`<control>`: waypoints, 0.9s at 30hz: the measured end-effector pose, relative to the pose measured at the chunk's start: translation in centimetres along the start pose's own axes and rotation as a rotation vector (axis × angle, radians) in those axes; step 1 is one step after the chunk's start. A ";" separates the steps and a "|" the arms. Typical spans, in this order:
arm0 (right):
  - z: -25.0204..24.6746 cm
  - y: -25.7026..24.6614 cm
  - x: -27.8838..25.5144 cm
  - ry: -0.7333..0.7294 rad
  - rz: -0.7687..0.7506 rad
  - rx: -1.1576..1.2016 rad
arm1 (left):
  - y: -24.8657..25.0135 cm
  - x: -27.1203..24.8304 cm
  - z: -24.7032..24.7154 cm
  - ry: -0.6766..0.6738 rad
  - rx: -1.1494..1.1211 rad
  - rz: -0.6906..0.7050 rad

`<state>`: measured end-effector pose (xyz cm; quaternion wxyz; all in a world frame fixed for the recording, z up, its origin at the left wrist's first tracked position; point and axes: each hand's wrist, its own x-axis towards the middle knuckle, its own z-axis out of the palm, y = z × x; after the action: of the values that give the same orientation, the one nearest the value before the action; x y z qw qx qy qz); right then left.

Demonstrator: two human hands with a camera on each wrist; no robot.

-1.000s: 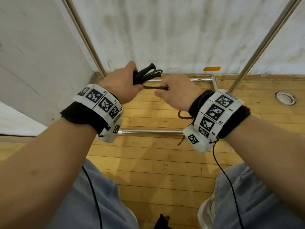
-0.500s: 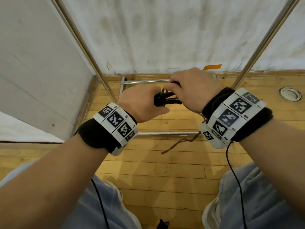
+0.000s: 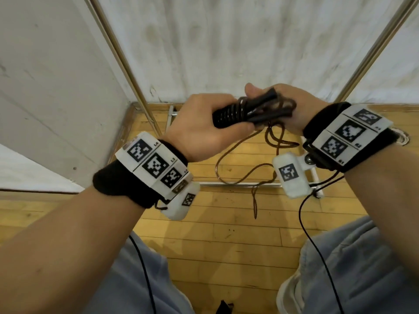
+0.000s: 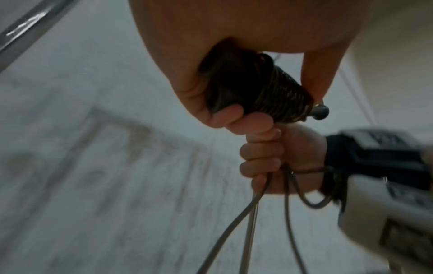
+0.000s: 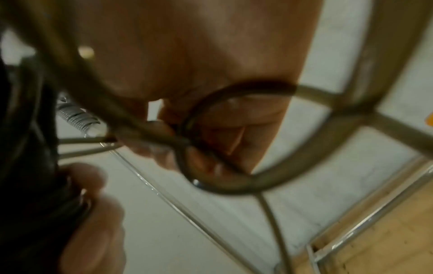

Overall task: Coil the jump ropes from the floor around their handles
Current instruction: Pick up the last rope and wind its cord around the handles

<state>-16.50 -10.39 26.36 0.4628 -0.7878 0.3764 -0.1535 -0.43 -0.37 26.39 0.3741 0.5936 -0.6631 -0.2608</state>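
Both my hands close on a half-wound jump rope above a wooden gym floor.

My left hand (image 3: 204,132) wraps its fingers around the black handles (image 3: 229,115), held together roughly level at chest height, with tight turns of brown rope (image 4: 284,101) already coiled around them. My right hand (image 3: 294,109) meets the bundle at its far end, fingers curled and pinching the loose rope just beside the handle tips. From there the unwound rope (image 3: 240,155) hangs in slack loops between my wrists, trailing down toward the plank floor (image 3: 226,245). A chrome frame (image 3: 127,64) stands behind the hands, its lower bar crossing the boards, against a scuffed white wall (image 3: 226,41). Marker-covered wristbands (image 3: 156,164) sit on both my forearms.
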 end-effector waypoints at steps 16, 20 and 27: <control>7.7 0.5 1.1 -0.022 -0.021 0.048 | -1.6 2.6 -2.8 0.575 -0.339 -0.251; 6.7 1.5 1.0 0.006 0.022 -0.171 | -2.8 2.7 -3.3 0.632 -0.185 -0.292; 5.2 3.3 0.9 0.155 0.236 -0.547 | -3.5 2.6 -3.6 0.533 -0.024 -0.398</control>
<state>-14.30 -8.79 20.70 0.2179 -0.8199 0.5269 -0.0511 4.48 -3.16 26.25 0.4829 0.7545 -0.4097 -0.1722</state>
